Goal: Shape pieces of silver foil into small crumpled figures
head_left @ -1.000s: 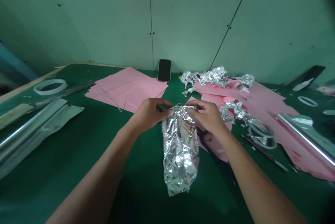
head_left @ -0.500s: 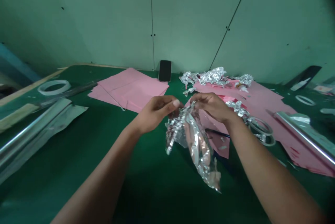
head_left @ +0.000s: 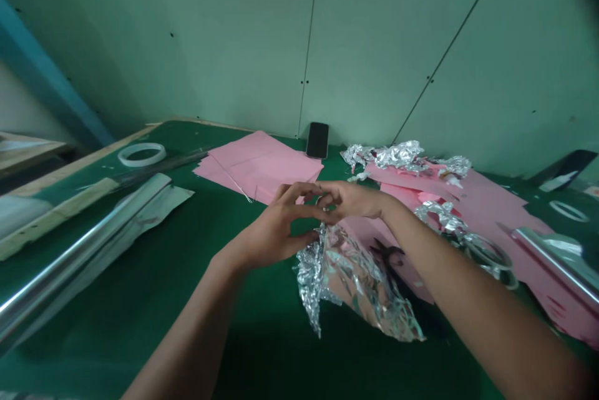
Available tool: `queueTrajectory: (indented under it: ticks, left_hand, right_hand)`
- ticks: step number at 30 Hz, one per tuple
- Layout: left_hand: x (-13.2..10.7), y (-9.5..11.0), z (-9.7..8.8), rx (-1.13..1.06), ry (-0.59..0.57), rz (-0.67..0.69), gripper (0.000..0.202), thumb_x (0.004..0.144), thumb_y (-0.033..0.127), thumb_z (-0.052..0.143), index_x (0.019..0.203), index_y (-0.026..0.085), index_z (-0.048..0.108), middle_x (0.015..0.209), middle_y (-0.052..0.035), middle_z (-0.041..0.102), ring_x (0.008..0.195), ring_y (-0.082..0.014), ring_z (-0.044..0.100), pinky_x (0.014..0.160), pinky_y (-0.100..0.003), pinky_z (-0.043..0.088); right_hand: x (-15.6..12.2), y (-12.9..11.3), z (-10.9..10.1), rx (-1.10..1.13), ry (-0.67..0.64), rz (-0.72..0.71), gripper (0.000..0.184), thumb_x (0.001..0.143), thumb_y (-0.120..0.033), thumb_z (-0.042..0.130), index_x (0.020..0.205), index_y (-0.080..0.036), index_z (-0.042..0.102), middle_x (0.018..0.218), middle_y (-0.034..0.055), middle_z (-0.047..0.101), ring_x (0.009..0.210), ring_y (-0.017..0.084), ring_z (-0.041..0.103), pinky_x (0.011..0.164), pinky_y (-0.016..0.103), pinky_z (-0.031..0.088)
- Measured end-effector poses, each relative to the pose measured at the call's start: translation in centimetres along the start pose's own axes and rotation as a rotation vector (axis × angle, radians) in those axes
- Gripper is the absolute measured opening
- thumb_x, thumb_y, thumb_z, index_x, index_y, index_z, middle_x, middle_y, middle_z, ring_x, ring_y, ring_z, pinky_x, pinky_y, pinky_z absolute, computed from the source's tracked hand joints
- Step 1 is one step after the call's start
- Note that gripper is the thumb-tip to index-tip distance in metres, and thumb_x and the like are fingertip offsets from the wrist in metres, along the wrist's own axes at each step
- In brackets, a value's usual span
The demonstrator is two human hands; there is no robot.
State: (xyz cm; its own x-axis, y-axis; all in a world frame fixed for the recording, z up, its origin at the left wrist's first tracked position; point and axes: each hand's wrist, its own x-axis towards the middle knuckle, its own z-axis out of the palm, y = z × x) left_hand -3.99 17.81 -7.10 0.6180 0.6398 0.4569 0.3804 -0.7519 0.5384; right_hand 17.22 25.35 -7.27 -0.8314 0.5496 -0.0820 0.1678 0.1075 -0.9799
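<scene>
A crumpled piece of silver foil and clear, shiny film (head_left: 367,287) hangs over the green table, gathered at its top. My left hand (head_left: 276,228) is closed at the gathered top, its thumb against the foil. From the right, my right hand (head_left: 353,200) meets the left fingertips there, its fingers pinched at the same top. A small pale bit shows between the right fingers, too small to name. Dark scissors (head_left: 388,254) lie just right of the film on pink paper, partly hidden by it.
Pink sheets (head_left: 266,163) lie left of a phone (head_left: 317,140) propped against the wall. More pink paper (head_left: 496,200) lies right, with crumpled foil (head_left: 400,155) and tape rolls (head_left: 489,253). A foil roll (head_left: 88,250) and white tape ring (head_left: 141,155) are left; another roll (head_left: 556,263) is right.
My view has turned left and up, so the table things sit further right. My hands have come together above the foil; the film has spread, and the scissors show more.
</scene>
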Motion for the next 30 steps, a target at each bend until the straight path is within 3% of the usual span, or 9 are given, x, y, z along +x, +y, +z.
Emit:
queueTrajectory:
  ticks: [6, 8, 11, 14, 18, 21, 24, 27, 30]
  left_hand:
    - [-1.9, -0.4, 0.1, 0.172, 0.001, -0.059, 0.018, 0.083, 0.027, 0.065, 0.100, 0.032, 0.071, 0.137, -0.0042, 0.043, 0.127, -0.0290, 0.037, 0.100, -0.050, 0.041]
    - [-1.7, -0.1, 0.0, 0.233, 0.010, -0.067, 0.016, 0.084, 0.032, 0.064, 0.099, 0.031, 0.070, 0.138, -0.0033, 0.045, 0.128, -0.0297, 0.036, 0.099, -0.052, 0.040]
    - [-1.1, 0.6, -0.3, 0.311, 0.025, -0.062, 0.016, 0.087, 0.031, 0.061, 0.102, 0.028, 0.066, 0.129, -0.0021, 0.057, 0.123, -0.0262, 0.045, 0.099, -0.049, 0.039]
    - [-0.4, 1.2, -0.5, 0.374, 0.076, -0.064, 0.017, 0.089, 0.027, 0.058, 0.105, 0.025, 0.062, 0.110, -0.0014, 0.067, 0.108, -0.0213, 0.057, 0.094, -0.043, 0.041]
    - [0.5, 1.6, -0.4, 0.470, 0.170, -0.071, 0.015, 0.090, 0.028, 0.057, 0.102, 0.022, 0.062, 0.100, -0.0026, 0.070, 0.096, -0.0213, 0.060, 0.088, -0.041, 0.041]
    - [1.0, 1.4, 0.0, 0.504, 0.196, -0.042, 0.014, 0.090, 0.026, 0.056, 0.102, 0.021, 0.062, 0.099, -0.0031, 0.071, 0.094, -0.0212, 0.060, 0.085, -0.040, 0.040]
    - [1.0, 0.8, 0.6, 0.496, 0.220, -0.004, 0.014, 0.091, 0.027, 0.055, 0.101, 0.023, 0.064, 0.100, -0.0032, 0.070, 0.094, -0.0210, 0.060, 0.083, -0.039, 0.040]
    - [0.7, 0.0, 1.1, 0.432, 0.245, -0.009, 0.016, 0.091, 0.029, 0.055, 0.102, 0.024, 0.065, 0.101, -0.0041, 0.070, 0.096, -0.0211, 0.060, 0.082, -0.038, 0.040]
    - [0.1, -0.9, 1.6, 0.319, 0.223, -0.079, 0.021, 0.089, 0.029, 0.058, 0.109, 0.024, 0.063, 0.107, -0.0054, 0.068, 0.101, -0.0218, 0.060, 0.085, -0.039, 0.041]
  right_hand:
    - [1.5, 0.3, 1.0, -0.173, -0.008, -0.055, 0.049, 0.069, -0.019, 0.075, 0.116, -0.028, 0.063, 0.111, 0.0026, 0.065, 0.088, 0.014, 0.062, 0.072, 0.028, 0.054]
    - [0.6, -0.4, 1.1, -0.308, 0.176, -0.117, 0.040, 0.073, -0.024, 0.074, 0.111, -0.028, 0.065, 0.114, 0.0036, 0.064, 0.097, 0.017, 0.061, 0.083, 0.034, 0.052]
    - [-2.1, -2.1, 1.8, -0.481, 0.588, -0.223, 0.021, 0.083, -0.034, 0.065, 0.103, -0.027, 0.068, 0.108, 0.0041, 0.066, 0.099, 0.019, 0.060, 0.090, 0.040, 0.047]
    - [-5.3, -3.2, 3.2, -0.560, 0.742, -0.270, 0.021, 0.089, -0.040, 0.057, 0.098, -0.026, 0.069, 0.095, 0.0035, 0.067, 0.091, 0.019, 0.062, 0.084, 0.040, 0.049]
    - [-7.0, -2.6, 5.2, -0.627, 0.718, -0.271, 0.023, 0.085, -0.038, 0.064, 0.104, -0.027, 0.068, 0.103, 0.0041, 0.066, 0.097, 0.021, 0.061, 0.086, 0.041, 0.049]
    - [-6.7, -1.3, 5.4, -0.647, 0.721, -0.281, 0.023, 0.086, -0.038, 0.062, 0.106, -0.027, 0.067, 0.102, 0.0051, 0.065, 0.091, 0.020, 0.062, 0.078, 0.039, 0.052]
    - [-6.2, -0.3, 5.3, -0.732, 0.752, -0.333, 0.029, 0.087, -0.036, 0.062, 0.115, -0.029, 0.063, 0.108, 0.0056, 0.062, 0.100, 0.021, 0.059, 0.081, 0.038, 0.051]
    - [-6.0, 0.5, 5.6, -0.777, 0.814, -0.426, 0.021, 0.091, -0.029, 0.055, 0.110, -0.027, 0.064, 0.105, 0.0048, 0.063, 0.103, 0.020, 0.057, 0.086, 0.039, 0.049]
    - [-5.8, 1.3, 6.0, -0.775, 0.807, -0.430, 0.016, 0.092, -0.026, 0.052, 0.100, -0.024, 0.065, 0.095, 0.0041, 0.065, 0.095, 0.019, 0.059, 0.081, 0.037, 0.050]
